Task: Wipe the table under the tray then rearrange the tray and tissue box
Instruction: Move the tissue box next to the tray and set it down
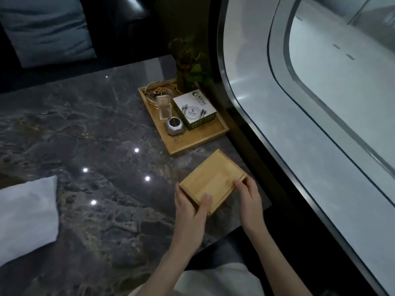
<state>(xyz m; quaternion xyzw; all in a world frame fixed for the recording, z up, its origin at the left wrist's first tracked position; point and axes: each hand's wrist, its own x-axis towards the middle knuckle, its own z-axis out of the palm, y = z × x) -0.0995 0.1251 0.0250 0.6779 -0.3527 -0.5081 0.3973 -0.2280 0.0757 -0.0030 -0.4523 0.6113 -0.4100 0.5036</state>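
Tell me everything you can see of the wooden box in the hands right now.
The wooden tissue box is a flat, light bamboo-looking rectangle with a shallow recessed panel on top and a thin dark seam near its right end. It lies angled on the dark marble table, near its right edge, just in front of the wooden tray and apart from it. The left hand grips its near-left corner, the right hand its near-right end. No tissue shows.

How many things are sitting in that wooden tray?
5 in the tray: plant at the far corner, glass ashtray far left, clear holder mid, silver gadget nearest, printed box right. Smaller things may be hidden.
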